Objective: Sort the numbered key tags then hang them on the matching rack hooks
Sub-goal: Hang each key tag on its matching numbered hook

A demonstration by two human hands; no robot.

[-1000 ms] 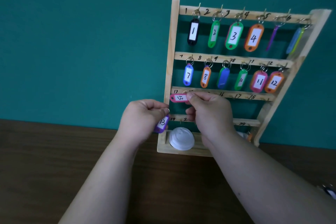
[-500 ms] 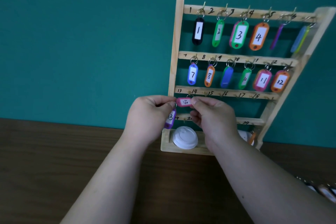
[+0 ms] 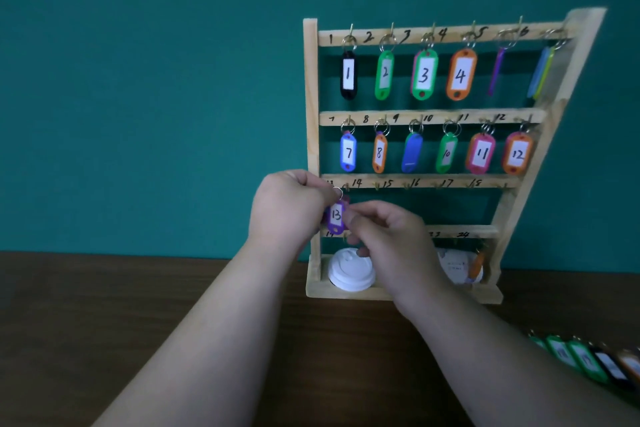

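A wooden key rack (image 3: 310,114) stands on the table against a teal wall. Tags 1 to 12 hang on its top two rails, and the hooks on the third rail (image 3: 433,182), marked 13 to 18, are bare. My left hand (image 3: 287,208) pinches the ring of a purple tag marked 13 (image 3: 336,215), just below the hook marked 13. My right hand (image 3: 391,239) pinches that tag's right edge with thumb and fingertips. A sliver of pink tag (image 3: 346,199) shows behind the purple one. My right hand hides much of the bottom rail.
A white plastic lid (image 3: 351,270) lies in the rack's base tray, with a white container and an orange tag (image 3: 478,263) at the tray's right end. Several more tags (image 3: 588,360) lie in a row on the brown table (image 3: 104,322) at the lower right.
The pink tag that my right hand held out sideways has gone behind the purple 13 tag. My left hand raised the purple tag towards hook 13, and my right hand dropped beside it.
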